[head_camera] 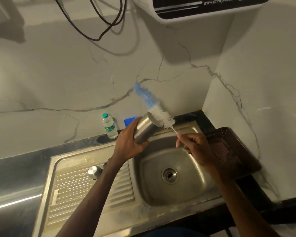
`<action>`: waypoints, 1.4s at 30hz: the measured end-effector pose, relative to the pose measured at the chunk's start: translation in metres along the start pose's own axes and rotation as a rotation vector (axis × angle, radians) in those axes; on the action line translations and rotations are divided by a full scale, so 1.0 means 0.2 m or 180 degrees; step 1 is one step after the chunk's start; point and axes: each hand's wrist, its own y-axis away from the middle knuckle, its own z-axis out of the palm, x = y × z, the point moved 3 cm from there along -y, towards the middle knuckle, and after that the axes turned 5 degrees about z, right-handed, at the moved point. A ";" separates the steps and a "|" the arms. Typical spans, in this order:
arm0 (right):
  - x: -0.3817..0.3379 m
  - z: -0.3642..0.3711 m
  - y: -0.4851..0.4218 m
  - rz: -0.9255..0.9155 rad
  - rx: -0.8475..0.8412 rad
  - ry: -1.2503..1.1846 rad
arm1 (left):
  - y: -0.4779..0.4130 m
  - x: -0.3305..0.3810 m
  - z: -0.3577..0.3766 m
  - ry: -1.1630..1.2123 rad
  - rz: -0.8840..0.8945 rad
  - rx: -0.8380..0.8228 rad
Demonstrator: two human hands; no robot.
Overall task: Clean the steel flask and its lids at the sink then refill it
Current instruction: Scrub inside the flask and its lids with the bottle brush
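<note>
Closest to the camera, a steel sink (200, 183) fills the foreground, its ribbed drainboard (85, 190) left of the basin. On the drainboard a rounded steel lid (94, 172) stands just left of the person's left arm; a small dark piece (105, 165) beside it is mostly hidden by that arm. Over the back of the basin, the left hand (128, 144) wraps fingers and thumb round the lower body of the steel flask (144, 130), held in the air and tilted, its open mouth pointing up and right. The right hand (194, 146), fingers curled, pinches the thin white handle of a bottle brush (154, 106). The brush is out of the flask: its white bristles cross just beside the mouth and its blue tip points up and left; whether they touch the rim is unclear. A brown plastic tray (229, 147) sits right of the sink. Farther back stand a clear water bottle (109, 126) with a green cap and a blue object (130, 120), partly behind the flask. Above, black cables (96, 19) hang on the marble wall (58, 74) beside a white water purifier (203, 9).
</note>
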 end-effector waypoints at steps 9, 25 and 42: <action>-0.05 0.02 -0.03 -0.0135 0.0011 0.0213 | -0.01 0.04 0.00 0.0011 0.0021 0.0077; 0.02 -0.01 0.08 -0.0183 0.0095 0.0592 | 0.00 -0.03 0.00 0.0036 -0.0330 0.0113; -0.03 0.04 0.00 -0.0118 0.0326 0.0704 | 0.03 0.08 0.03 -0.0269 -0.0227 -0.0195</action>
